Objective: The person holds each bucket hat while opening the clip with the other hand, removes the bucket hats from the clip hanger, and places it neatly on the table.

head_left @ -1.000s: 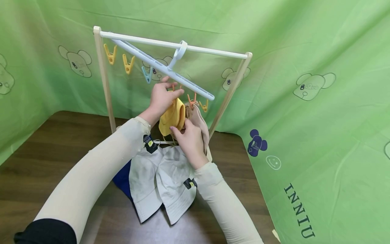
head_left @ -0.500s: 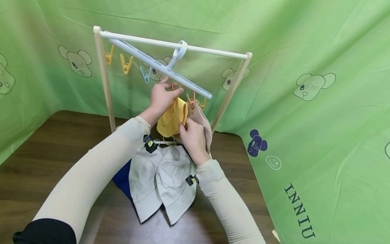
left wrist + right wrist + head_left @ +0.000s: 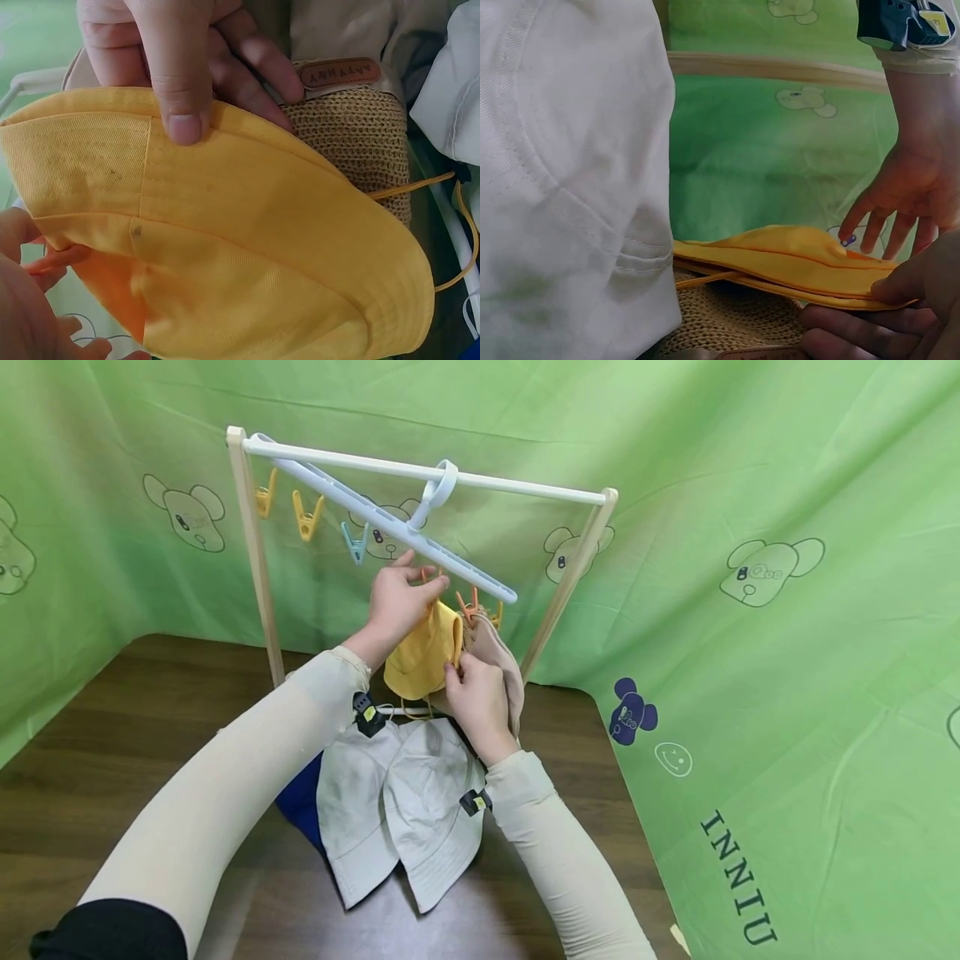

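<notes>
Hat (image 3: 422,656), yellow and folded, is shown just under the middle of the slanting pale-blue hanger (image 3: 375,514), which hooks over the rack's white rail (image 3: 525,483). Your left hand (image 3: 399,597) is at the top of the hat, its thumb and fingers pinching the handles of an orange clip (image 3: 60,259). Your right hand (image 3: 478,697) grasps the hat's edge, thumb on the near face and the other fingers behind it, as the left wrist view shows. Just beside the hat, a beige hat (image 3: 498,652) hangs under a second orange clip (image 3: 469,612); on the other side, a blue clip (image 3: 357,552) and two yellow clips (image 3: 306,529) dangle with nothing in them. Lower down, two pale hats (image 3: 431,802) and part of a blue hat (image 3: 302,802) show in front of the desk (image 3: 172,727). The step in hand appears to be seating the hat's edge in the orange clip, your right hand steadying the cloth while your left works the handles. Whether the clip has bitten cannot be told, as cloth and fingers hide its mouth. The next move probably calls for you to keep the edge well inside that mouth, ease the handles free so the spring closes, and test the hold before your right hand lets go; a shallow bite could let the cloth slip out.
</notes>
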### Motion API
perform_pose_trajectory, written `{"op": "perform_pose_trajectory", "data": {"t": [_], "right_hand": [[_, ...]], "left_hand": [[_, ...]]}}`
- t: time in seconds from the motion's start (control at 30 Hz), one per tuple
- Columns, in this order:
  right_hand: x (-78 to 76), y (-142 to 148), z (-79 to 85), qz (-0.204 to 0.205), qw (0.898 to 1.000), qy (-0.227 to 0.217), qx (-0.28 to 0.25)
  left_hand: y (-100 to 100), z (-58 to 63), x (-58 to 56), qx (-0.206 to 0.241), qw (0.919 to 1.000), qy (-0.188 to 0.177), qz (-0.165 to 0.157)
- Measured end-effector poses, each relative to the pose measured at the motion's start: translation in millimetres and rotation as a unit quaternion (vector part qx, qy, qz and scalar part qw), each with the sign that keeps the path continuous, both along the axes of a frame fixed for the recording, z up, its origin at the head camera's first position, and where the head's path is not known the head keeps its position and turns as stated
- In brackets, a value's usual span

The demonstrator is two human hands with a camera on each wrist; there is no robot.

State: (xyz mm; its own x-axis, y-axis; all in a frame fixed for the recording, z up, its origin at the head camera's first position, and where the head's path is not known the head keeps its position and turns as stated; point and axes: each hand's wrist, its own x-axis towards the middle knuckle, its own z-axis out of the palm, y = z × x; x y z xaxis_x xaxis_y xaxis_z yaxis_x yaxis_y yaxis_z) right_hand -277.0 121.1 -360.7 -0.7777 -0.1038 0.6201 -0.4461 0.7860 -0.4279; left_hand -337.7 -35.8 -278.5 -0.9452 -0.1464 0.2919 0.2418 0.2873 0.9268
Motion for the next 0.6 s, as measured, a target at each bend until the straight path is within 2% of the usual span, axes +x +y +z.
{"op": "perform_pose_trajectory", "data": {"t": [0.6], "right_hand": [[0.6, 1.8, -4.6, 0.004, 1.0, 0.009, 0.004]], "left_hand": [[-1.5, -1.7, -3.3, -0.019, 0.9998, 0.004, -0.004]]}}
